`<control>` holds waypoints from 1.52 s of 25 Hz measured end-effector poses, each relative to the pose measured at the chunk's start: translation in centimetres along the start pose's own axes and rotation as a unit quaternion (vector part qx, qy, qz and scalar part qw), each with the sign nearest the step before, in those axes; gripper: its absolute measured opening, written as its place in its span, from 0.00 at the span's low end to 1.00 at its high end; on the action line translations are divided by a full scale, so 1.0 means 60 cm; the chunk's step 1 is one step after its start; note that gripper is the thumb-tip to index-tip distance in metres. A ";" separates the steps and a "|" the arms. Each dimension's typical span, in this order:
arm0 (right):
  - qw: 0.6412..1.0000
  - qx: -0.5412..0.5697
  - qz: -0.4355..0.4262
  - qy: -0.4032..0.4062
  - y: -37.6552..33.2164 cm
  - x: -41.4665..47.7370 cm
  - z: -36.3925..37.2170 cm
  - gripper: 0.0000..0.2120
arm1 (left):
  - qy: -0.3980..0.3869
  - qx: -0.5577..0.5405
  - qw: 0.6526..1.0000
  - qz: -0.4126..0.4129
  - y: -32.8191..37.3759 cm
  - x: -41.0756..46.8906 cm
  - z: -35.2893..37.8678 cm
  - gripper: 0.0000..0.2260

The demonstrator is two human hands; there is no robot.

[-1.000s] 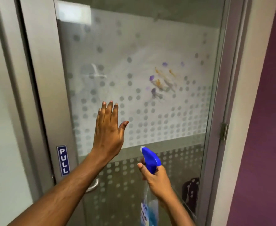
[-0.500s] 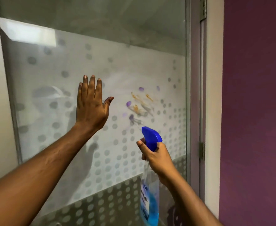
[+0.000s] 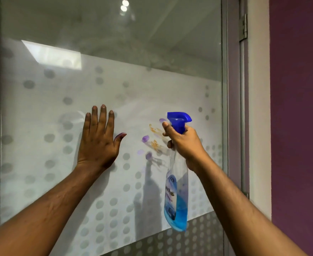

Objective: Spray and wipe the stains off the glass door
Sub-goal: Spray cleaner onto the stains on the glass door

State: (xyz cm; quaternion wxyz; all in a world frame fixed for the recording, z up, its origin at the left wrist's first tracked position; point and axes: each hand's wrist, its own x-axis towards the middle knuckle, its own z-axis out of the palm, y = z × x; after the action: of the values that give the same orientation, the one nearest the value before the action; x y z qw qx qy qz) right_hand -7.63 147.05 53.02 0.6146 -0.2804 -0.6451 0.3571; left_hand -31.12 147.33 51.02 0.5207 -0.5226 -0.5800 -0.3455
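Stains (purple, orange) sit between flat, empty left hand and right hand gripping spray bottle.

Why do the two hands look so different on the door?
The left hand is flat and open, fingers straight up, palm toward the glass door; the right hand is curled in a grip around the spray bottle. The left hand holds nothing; the right lifts the bottle beside the stains. Both are raised, bare, at similar height.

Bright, even indoor light. Ceiling lamps mirrored at top centre, pale rectangular glare at upper left. Soft shadows on glass lower centre. Slight blur on spray nozzle; edges bowed.
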 end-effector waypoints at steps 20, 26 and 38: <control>0.999 0.021 0.005 0.046 -0.007 0.102 -0.057 0.12 | 0.010 0.041 0.999 -0.006 0.001 -0.002 0.011 0.31; 0.993 -0.011 0.028 0.115 0.011 0.107 -0.077 0.16 | 0.010 0.036 0.999 -0.007 0.002 -0.002 0.009 0.31; 0.994 -0.081 0.036 0.068 0.073 0.011 -0.014 0.15 | 0.010 0.024 1.000 0.001 0.003 -0.002 0.008 0.31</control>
State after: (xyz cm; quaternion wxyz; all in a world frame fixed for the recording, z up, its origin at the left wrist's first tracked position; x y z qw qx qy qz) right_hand -7.18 150.27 49.86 0.6188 -0.3758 -0.6185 0.3054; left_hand -31.06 147.80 50.78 0.5395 -0.5071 -0.5821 -0.3362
